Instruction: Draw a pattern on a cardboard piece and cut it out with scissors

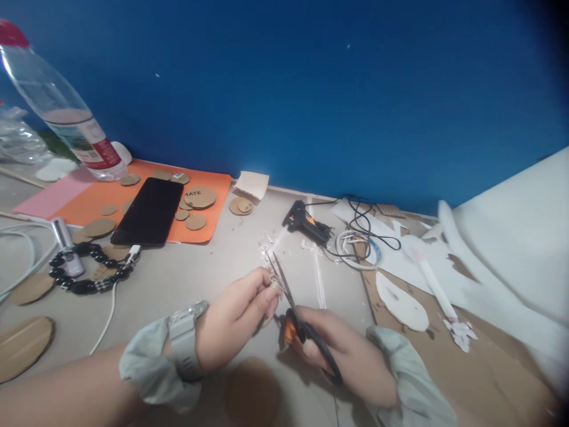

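Observation:
My right hand (342, 350) has its fingers through the handles of black-and-orange scissors (303, 323), with the blades pointing up and away from me. My left hand (242, 314) is closed in a pinch on a small pale piece (276, 284). That piece lies right beside the blades, and its kind is too small to tell. Just beyond the scissor tips, small clear scraps (268, 248) lie scattered on the table. A black glue gun (306, 224) rests behind them, its nozzle toward the scraps.
On the left, a phone (149, 212) and cardboard discs (200, 197) lie on orange paper (213, 222). A tall bottle (84, 130) stands behind, with a beaded bracelet (84, 287) nearer. Coiled cables (362, 243), white paper cutouts (402, 302) and cardboard (493, 379) occupy the right. A blue wall (284, 89) closes the back.

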Tool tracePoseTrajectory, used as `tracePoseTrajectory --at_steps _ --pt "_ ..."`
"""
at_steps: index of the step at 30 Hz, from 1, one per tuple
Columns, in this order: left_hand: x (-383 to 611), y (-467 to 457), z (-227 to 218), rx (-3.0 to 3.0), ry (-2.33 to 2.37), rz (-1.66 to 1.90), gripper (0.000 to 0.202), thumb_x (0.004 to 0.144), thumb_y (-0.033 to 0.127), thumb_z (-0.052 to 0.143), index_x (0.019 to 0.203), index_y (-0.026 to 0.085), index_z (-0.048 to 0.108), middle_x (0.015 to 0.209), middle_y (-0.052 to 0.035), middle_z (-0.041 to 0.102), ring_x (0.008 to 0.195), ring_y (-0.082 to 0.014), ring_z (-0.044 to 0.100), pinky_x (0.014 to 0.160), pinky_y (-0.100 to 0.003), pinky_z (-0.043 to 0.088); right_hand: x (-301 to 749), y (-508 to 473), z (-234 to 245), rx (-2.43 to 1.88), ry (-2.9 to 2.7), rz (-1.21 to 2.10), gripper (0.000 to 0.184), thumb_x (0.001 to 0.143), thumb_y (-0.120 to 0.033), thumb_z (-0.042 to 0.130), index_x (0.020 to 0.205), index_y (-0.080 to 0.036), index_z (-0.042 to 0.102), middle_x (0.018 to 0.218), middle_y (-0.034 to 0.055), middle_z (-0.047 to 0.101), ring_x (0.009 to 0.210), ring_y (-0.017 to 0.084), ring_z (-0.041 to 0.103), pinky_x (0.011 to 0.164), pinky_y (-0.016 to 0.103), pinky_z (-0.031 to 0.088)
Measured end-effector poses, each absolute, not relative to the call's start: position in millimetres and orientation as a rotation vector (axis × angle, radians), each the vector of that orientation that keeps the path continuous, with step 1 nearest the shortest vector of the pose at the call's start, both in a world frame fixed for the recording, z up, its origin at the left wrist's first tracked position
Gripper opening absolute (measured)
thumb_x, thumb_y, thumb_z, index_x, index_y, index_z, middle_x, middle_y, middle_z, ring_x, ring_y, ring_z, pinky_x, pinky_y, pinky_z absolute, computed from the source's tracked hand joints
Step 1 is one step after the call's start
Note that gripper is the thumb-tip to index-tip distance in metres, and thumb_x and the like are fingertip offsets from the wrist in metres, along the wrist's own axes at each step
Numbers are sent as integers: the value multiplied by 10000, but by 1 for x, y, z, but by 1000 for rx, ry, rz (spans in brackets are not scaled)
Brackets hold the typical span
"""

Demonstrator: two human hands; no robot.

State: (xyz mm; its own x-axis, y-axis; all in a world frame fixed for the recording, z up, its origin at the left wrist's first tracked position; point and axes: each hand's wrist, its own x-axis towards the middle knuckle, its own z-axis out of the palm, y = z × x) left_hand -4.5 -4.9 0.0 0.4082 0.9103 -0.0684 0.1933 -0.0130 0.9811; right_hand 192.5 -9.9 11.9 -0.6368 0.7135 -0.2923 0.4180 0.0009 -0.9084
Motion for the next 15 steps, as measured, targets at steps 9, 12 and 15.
tracePoseTrajectory --at_steps 9,12,15 --pt "-6 -7 -2 1400 962 832 300 981 369 338 747 193 404 617 53 419 545 -87 384 555 -236 346 195 -9 14 -1192 -2121 1621 386 889 -531 435 803 -165 524 719 5 514 655 152 467 620 255 385" --pt "-8 -7 -5 1366 948 828 271 973 381 361 785 194 414 625 61 383 537 -77 347 526 -217 318 194 -9 15 -1207 -2139 1641 242 902 -377 466 792 -169 521 720 1 532 648 142 482 613 241 392" --pt "-9 -8 -6 1373 956 824 271 968 390 371 783 194 408 637 61 372 542 -73 342 515 -208 308 194 -8 15 -1216 -2133 1651 206 895 -340 484 784 -170 516 715 -3 537 645 138 488 619 237 397"
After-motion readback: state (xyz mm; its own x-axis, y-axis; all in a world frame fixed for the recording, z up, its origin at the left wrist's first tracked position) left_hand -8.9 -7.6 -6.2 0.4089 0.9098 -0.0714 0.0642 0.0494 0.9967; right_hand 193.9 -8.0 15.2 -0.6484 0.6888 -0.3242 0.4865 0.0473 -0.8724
